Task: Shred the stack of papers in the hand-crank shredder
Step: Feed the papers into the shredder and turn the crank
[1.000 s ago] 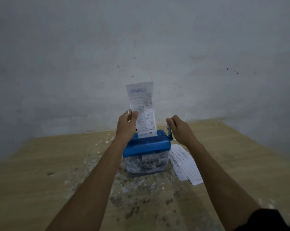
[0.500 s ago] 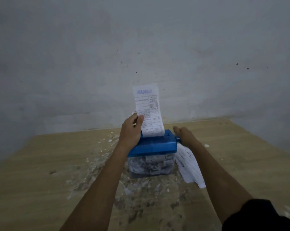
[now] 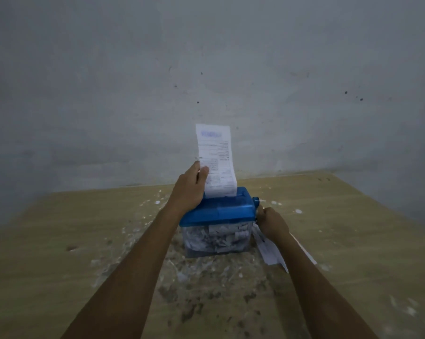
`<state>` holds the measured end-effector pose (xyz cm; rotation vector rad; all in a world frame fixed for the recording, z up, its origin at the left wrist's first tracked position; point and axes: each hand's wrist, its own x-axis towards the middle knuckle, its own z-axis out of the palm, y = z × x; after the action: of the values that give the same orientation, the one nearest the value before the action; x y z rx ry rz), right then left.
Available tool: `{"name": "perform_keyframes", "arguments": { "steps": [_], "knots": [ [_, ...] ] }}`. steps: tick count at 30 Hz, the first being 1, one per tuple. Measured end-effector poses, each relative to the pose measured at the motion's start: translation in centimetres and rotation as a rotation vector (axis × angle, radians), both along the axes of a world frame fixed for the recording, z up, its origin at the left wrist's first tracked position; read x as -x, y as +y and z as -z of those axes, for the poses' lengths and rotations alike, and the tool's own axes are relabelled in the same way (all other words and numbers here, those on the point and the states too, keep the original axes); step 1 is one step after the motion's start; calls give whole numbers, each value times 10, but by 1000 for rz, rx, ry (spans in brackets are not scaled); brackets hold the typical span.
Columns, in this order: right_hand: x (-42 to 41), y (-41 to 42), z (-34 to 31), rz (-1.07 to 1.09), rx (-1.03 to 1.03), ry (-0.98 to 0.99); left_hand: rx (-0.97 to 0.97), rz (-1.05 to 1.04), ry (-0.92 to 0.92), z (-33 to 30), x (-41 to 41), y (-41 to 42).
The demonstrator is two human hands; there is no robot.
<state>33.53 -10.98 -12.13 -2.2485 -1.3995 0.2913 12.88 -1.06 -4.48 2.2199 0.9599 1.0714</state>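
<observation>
Standing upright in the slot of the blue-lidded shredder [image 3: 218,211] at table [image 3: 60,241] centre, we note a printed paper [image 3: 216,162]. Our left hand [image 3: 189,189] pinches its left edge between thumb and fingers. Our right hand [image 3: 271,222], at the shredder's 3 o'clock, curls round the crank [image 3: 256,204]. Remaining papers [image 3: 270,253] lie at its 4 o'clock; scraps [image 3: 206,277] litter the table at 6 o'clock.

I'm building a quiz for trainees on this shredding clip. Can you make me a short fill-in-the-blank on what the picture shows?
1. The left hand holds a printed paper upright in the shredder's ____.
2. The right hand grips the ____ on the shredder's side.
3. The shredder lid is ____ in colour.
4. The clear bin holds paper ____.

Missing words: slot; crank; blue; shreds
</observation>
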Motion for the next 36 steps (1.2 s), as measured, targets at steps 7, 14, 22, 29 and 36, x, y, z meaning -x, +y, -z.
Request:
{"name": "perform_keyframes", "arguments": {
  "steps": [7,14,22,29,36],
  "knots": [
    [9,-8,0,13,-54,-99,-184,-133,45,6,-7,-8],
    [12,-25,8,-45,-20,-175,-227,-307,147,8,-12,-13],
    [12,-55,7,-27,-121,56,-244,-303,175,8,-14,-13],
    [27,-77,-15,-1,-411,480,-285,-293,169,9,-13,-7],
    [35,-69,-19,66,-604,582,-189,-183,186,5,-12,-10]
  ]
}}
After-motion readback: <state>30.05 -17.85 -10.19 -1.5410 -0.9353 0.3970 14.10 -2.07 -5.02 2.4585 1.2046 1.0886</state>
